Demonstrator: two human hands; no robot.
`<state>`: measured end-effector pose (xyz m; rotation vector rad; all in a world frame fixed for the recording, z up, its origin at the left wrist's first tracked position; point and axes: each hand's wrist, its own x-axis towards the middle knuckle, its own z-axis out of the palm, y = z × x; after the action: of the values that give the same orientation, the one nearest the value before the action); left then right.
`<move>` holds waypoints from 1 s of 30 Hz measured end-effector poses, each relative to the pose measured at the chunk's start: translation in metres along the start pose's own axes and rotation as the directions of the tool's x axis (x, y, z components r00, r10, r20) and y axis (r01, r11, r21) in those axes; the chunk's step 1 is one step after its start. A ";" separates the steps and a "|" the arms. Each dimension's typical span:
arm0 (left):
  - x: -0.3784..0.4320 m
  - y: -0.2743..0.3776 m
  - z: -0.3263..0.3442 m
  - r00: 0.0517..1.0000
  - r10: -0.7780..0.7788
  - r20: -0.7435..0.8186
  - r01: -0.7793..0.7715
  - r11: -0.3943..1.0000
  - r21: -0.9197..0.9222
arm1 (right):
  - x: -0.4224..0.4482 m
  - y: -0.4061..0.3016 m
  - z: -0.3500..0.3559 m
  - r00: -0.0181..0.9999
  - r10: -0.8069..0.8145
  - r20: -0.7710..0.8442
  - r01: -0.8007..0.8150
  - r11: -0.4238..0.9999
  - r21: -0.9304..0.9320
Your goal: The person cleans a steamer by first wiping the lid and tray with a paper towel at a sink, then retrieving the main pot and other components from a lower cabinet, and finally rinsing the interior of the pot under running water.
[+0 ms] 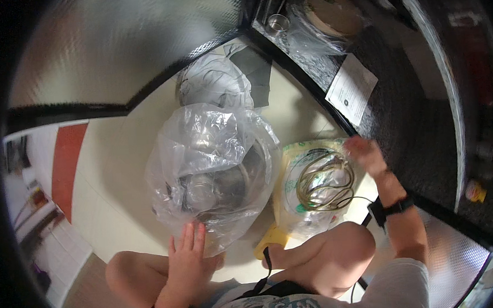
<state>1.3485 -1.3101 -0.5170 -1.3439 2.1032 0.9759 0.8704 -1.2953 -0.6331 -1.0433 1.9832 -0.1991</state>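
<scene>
A large clear plastic bag (205, 143) lies before me, with dull metal vessels (231, 182) showing blurrily through it. My left hand (189, 248) rests its outstretched fingertips on the bag's near edge. To the right is a yellowish plastic package (290, 181) with green print. On top of it sits a loose coil of tan cable or thin tubing (326, 183). My right hand (365, 157), blurred by motion, is at the package's far right corner beside the dark frame edge. Whether its fingers hold anything is not clear.
Behind the bag sit a crumpled white bundle (214, 82) and a dark grey flat piece (256, 75). A black-framed granite-like shelf (309, 65) on the right bears a printed paper (352, 89), a small metal cup (278, 23) and a plastic-wrapped round brown item (333, 11). A textured panel (138, 42) stands far left.
</scene>
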 end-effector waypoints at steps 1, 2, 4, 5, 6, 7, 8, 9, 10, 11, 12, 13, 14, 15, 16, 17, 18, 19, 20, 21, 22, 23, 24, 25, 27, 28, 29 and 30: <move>-0.003 -0.002 0.001 1.000 -0.022 -0.007 0.021 0.999 -0.030 | 0.022 -0.014 -0.011 0.969 0.107 -0.223 -0.081 0.989 0.125; 0.000 -0.003 -0.001 1.000 0.012 0.006 -0.012 1.000 -0.004 | 0.062 0.046 -0.030 0.891 0.035 -0.452 -0.058 0.998 -0.036; 0.000 -0.003 -0.004 0.999 -0.012 0.053 0.013 1.000 -0.011 | 0.103 0.037 -0.040 0.781 0.259 -0.568 -0.385 0.916 -0.111; 0.001 -0.003 -0.007 0.999 -0.011 0.048 0.012 1.000 -0.028 | 0.124 0.067 -0.046 0.722 0.379 -0.579 -0.503 0.862 -0.062; 0.002 -0.003 -0.008 0.999 0.002 0.050 -0.001 1.000 -0.020 | 0.138 0.085 -0.044 0.728 0.365 -0.581 -0.496 0.865 -0.078; 0.004 -0.004 -0.008 0.998 0.019 0.052 -0.019 1.000 -0.011 | 0.149 0.100 -0.044 0.697 0.452 -0.557 -0.553 0.833 -0.015; 0.006 -0.004 -0.008 0.999 0.016 0.048 -0.015 1.000 -0.024 | 0.156 0.105 -0.044 0.660 0.536 -0.526 -0.608 0.793 0.046; 0.005 -0.004 -0.007 0.999 -0.004 0.048 0.006 1.000 -0.030 | 0.161 0.095 -0.041 0.673 0.526 -0.520 -0.602 0.798 0.027; 0.002 -0.004 -0.005 0.998 -0.023 0.050 0.024 0.999 -0.037 | 0.162 0.079 -0.035 0.701 0.576 -0.421 -0.587 0.801 0.119; -0.001 -0.004 -0.002 0.998 -0.032 0.054 0.035 0.998 -0.049 | 0.161 0.065 -0.029 0.722 0.614 -0.318 -0.577 0.788 0.214; -0.002 -0.005 -0.002 0.998 -0.034 0.051 0.036 0.998 -0.050 | 0.156 0.060 -0.030 0.712 0.629 -0.313 -0.525 0.773 0.357; -0.002 -0.005 -0.001 0.998 -0.045 0.050 0.048 0.998 -0.047 | 0.150 0.048 -0.027 0.715 0.624 -0.315 -0.525 0.777 0.348; -0.001 -0.005 -0.002 0.998 -0.048 0.049 0.051 0.997 -0.055 | 0.141 0.036 -0.026 0.771 0.479 -0.419 -0.320 0.861 0.395; 0.001 -0.004 -0.004 0.998 -0.043 0.055 0.046 0.997 -0.065 | 0.134 0.030 -0.028 0.782 0.329 -0.529 -0.099 0.904 0.417; 0.002 -0.003 -0.006 0.997 -0.036 0.061 0.041 0.996 -0.074 | 0.133 0.036 -0.041 0.774 0.234 -0.589 -0.132 0.968 0.212; 0.003 -0.003 -0.007 0.998 -0.032 0.059 0.036 0.996 -0.076 | 0.127 0.036 -0.048 0.771 0.233 -0.593 -0.132 0.969 0.209; 0.003 -0.003 -0.007 0.998 -0.033 0.059 0.039 0.995 -0.090 | 0.115 0.023 -0.057 0.794 0.122 -0.596 0.090 0.946 0.313; 0.003 -0.003 -0.008 0.998 -0.033 0.058 0.039 0.994 -0.103 | 0.101 0.009 -0.067 0.791 0.010 -0.611 0.302 0.863 0.404; 0.002 -0.004 -0.007 0.998 -0.032 0.058 0.038 0.994 -0.106 | 0.088 -0.003 -0.080 0.822 0.029 -0.568 0.289 0.840 0.460; 0.002 -0.005 -0.006 0.998 -0.031 0.057 0.037 0.993 -0.110 | 0.077 -0.011 -0.095 0.850 0.045 -0.525 0.274 0.813 0.514; 0.001 -0.005 -0.006 0.998 -0.030 0.059 0.037 0.993 -0.114 | 0.071 -0.015 -0.105 0.822 0.026 -0.569 0.350 0.766 0.539; 0.001 -0.006 -0.006 0.998 -0.031 0.060 0.037 0.993 -0.116 | 0.064 -0.021 -0.116 0.796 0.066 -0.601 0.362 0.744 0.561; 0.001 -0.006 -0.006 0.998 -0.023 0.051 0.028 0.993 -0.113 | 0.059 -0.018 -0.129 0.816 0.031 -0.577 0.412 0.669 0.619; 0.001 -0.007 -0.006 0.999 -0.020 0.046 0.025 0.994 -0.110 | 0.056 -0.015 -0.140 0.836 -0.007 -0.548 0.448 0.585 0.676; 0.001 -0.007 -0.008 0.999 -0.020 0.048 0.025 0.993 -0.112 | 0.056 -0.017 -0.154 0.861 -0.057 -0.506 0.461 0.509 0.727; 0.002 -0.007 -0.009 0.999 -0.019 0.049 0.024 0.993 -0.113 | 0.056 -0.021 -0.158 0.844 -0.056 -0.533 0.484 0.508 0.713; 0.002 -0.008 -0.009 0.999 -0.020 0.050 0.026 0.993 -0.114 | 0.059 -0.027 -0.164 0.828 -0.055 -0.559 0.505 0.507 0.699; 0.002 -0.009 -0.008 0.999 -0.013 0.044 0.018 0.994 -0.110 | 0.063 -0.035 -0.168 0.831 -0.054 -0.554 0.514 0.457 0.726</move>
<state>1.3552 -1.3203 -0.5161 -1.3767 2.0304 1.1190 0.7471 -1.4033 -0.5518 -0.6457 1.6554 -1.6216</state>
